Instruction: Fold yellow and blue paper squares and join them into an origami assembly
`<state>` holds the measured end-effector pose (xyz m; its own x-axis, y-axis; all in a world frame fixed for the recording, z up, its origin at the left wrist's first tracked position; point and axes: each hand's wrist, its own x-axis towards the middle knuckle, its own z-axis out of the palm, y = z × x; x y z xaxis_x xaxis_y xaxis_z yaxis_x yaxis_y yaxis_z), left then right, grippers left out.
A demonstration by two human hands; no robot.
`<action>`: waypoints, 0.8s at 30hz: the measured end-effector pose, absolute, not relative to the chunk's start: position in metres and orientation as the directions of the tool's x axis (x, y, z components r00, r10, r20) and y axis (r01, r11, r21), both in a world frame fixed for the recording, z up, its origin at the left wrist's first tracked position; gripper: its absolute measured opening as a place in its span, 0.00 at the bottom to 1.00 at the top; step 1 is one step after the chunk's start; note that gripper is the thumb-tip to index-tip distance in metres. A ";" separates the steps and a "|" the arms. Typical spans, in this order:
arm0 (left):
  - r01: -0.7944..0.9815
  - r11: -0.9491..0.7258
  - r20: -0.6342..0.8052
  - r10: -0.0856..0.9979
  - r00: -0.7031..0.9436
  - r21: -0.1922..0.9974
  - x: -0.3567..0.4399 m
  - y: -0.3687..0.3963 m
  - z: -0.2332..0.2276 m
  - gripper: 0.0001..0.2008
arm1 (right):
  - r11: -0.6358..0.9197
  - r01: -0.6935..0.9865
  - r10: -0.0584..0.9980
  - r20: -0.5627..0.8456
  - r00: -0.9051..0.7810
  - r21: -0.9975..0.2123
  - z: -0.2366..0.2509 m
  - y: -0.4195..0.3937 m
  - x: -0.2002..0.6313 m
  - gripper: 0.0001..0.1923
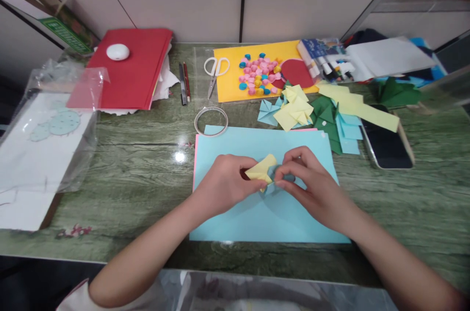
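Between both hands is a small piece of folded paper (pixel 262 170), pale yellow on the left with a blue part on its right. My left hand (pixel 233 179) pinches the yellow part between thumb and fingers. The fingertips of my right hand (pixel 304 176) close on the blue part, which they partly hide. Both hands are above a light blue sheet of paper (pixel 235 223) lying flat on the table, with a pink edge showing from under it. Just behind lie yellow folded papers (pixel 293 107), light blue folded papers (pixel 269 111) and green folded paper (pixel 325 115).
White-handled scissors (pixel 213 76), a tape ring (pixel 211 121) and pens (pixel 182 83) lie at the back. Pink, blue and yellow paper balls (pixel 257 73) sit on yellow paper (pixel 227 90). A phone (pixel 387 144) lies right; a red folder (pixel 128 76) and plastic-wrapped drawing (pixel 47 154) lie left.
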<state>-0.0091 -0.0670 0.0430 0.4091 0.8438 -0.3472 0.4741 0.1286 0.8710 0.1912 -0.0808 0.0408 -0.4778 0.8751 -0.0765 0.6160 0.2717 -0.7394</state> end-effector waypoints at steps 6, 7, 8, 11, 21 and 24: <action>0.479 0.128 -0.345 0.849 0.399 0.868 -0.008 -0.066 0.043 0.09 | 0.261 0.630 0.882 -0.084 -0.464 -0.731 0.039 -0.081 0.190 0.04; 0.481 0.125 -0.343 0.850 0.400 0.868 -0.008 -0.066 0.043 0.09 | 0.264 0.630 0.881 -0.084 -0.466 -0.730 0.039 -0.080 0.190 0.04; 0.483 0.121 -0.341 0.851 0.400 0.867 -0.007 -0.066 0.043 0.10 | 0.267 0.630 0.879 -0.084 -0.470 -0.729 0.039 -0.080 0.190 0.04; 0.493 0.109 -0.336 0.853 0.400 0.863 -0.007 -0.066 0.041 0.10 | 0.269 0.629 0.875 -0.088 -0.477 -0.729 0.039 -0.081 0.190 0.04; 0.454 0.160 -0.359 0.845 0.396 0.877 -0.004 -0.066 0.039 0.07 | 0.226 0.644 0.891 -0.112 -0.440 -0.730 0.039 -0.080 0.190 0.04; 0.433 0.172 -0.360 0.843 0.400 0.885 -0.002 -0.066 0.038 0.05 | 0.212 0.652 0.896 -0.122 -0.427 -0.728 0.038 -0.080 0.190 0.04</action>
<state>-0.0023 -0.0656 0.0385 0.4000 0.8429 -0.3600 0.4333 0.1722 0.8847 0.1900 -0.0795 0.0385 -0.4271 0.8960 -0.1216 0.6523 0.2122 -0.7277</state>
